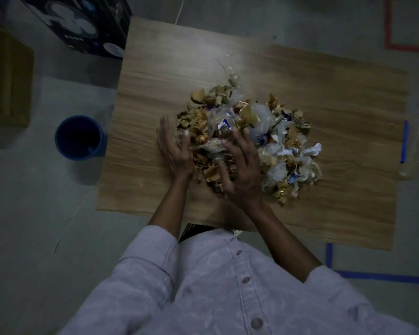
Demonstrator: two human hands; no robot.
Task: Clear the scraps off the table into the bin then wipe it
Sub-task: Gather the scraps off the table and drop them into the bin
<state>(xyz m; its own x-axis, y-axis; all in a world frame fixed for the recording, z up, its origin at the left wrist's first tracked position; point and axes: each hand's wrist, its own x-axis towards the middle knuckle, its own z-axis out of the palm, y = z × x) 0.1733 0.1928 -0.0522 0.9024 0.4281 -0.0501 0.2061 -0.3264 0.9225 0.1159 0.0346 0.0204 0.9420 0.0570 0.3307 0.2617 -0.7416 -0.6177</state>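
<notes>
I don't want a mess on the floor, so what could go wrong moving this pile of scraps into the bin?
1. The bin stands on the floor, apart from the table and its left edge, so scraps pushed off that edge may miss it.
2. The pile is loose and spreads well past the left hand and right hand resting on it; one scoop will likely shed pieces.
3. Thin plastic bits in it look light and may drift.

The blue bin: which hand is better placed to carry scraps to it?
Probably left. The left hand rests on the scraps nearest the bin, which stands left of the table; the right hand is farther.
</notes>
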